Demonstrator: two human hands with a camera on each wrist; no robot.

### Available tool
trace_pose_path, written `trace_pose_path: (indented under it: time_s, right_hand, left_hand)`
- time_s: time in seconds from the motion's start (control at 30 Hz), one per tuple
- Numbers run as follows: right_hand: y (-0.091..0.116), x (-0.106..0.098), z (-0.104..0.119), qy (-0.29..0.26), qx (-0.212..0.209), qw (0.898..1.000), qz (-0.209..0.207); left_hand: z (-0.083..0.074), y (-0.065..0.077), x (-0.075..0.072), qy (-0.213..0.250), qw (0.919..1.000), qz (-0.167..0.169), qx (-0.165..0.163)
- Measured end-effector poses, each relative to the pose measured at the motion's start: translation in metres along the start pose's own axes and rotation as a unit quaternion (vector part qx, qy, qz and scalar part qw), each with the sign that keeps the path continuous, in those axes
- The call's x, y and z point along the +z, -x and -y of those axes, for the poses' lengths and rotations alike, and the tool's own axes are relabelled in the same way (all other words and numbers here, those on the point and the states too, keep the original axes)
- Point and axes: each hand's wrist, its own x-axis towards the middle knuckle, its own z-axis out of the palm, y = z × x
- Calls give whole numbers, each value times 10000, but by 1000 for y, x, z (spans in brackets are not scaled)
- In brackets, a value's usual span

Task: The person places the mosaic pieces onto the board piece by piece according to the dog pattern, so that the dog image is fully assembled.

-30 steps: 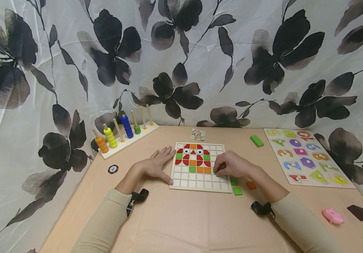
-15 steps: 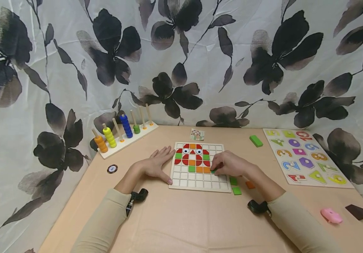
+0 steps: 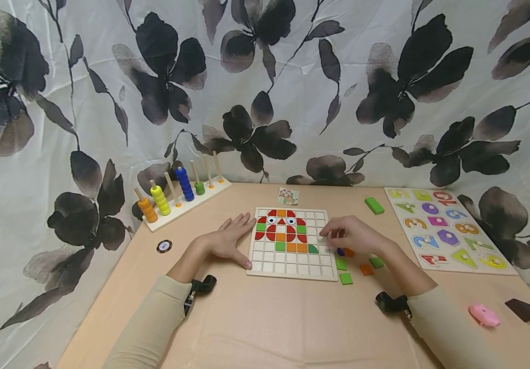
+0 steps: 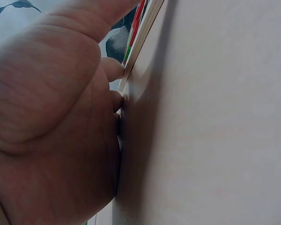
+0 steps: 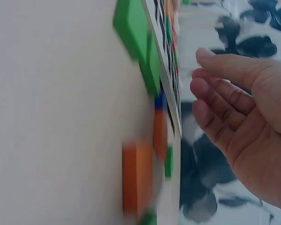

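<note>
A white gridded board (image 3: 269, 269) lies on the table, with red, orange, green and eye-patterned tiles set in its upper cells. A green quarter-round tile (image 3: 313, 249) sits at the right end of the lowest filled row. My left hand (image 3: 228, 243) rests spread at the board's left edge, fingers and thumb touching it; the left wrist view shows its palm (image 4: 47, 108) close up. Over the board's right edge hovers my right hand (image 3: 350, 236), its fingers loosely bent. Nothing shows between those fingers in the right wrist view, where the hand (image 5: 243, 103) is above the tabletop.
Right of the board lie loose green tiles (image 3: 346, 279), orange tiles (image 3: 366, 269) and a blue piece (image 3: 341, 251). A peg stacker (image 3: 191, 202), picture card (image 3: 289, 196), green block (image 3: 374, 205), number puzzle (image 3: 449, 230), pink toy (image 3: 485, 315) and round chip (image 3: 164, 246) surround it.
My right hand has let go of the green quarter-round tile, which now lies in a board cell, and has drawn back to the right. The left hand stays in place.
</note>
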Motion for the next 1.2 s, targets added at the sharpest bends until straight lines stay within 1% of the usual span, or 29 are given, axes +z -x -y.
trace_pose_path:
  time_s: [0.13,0.23,0.33,0.47,0.63,0.8,1.07,1.2]
  right_hand:
    - [13,-10,-13,156,148,9997,-141]
    - [20,-12,-19,167,213,9996,-48]
    - [24,-11,-24,78,243,9996,88]
    - [24,-6,-26,122,206,9995,205]
    - [22,-2,-23,319,294,9987,263]
    - [23,-3,-23,390,317,9983,303]
    - [21,-3,-24,542,328,9977,244]
    - [20,-6,-22,581,206,9976,321]
  left_hand:
    - [0,1,0,-65,10000,-9,-19]
    - [1,1,0,-59,10000,-36,-3]
    - [1,1,0,-18,10000,-42,14]
    - [1,1,0,-41,10000,-20,20]
    - [1,0,1,-47,10000,-49,53]
    - [1,0,1,-32,10000,-43,68]
    - [-1,1,-1,-47,10000,-39,57]
    - [-2,1,-2,-41,9999,-82,117]
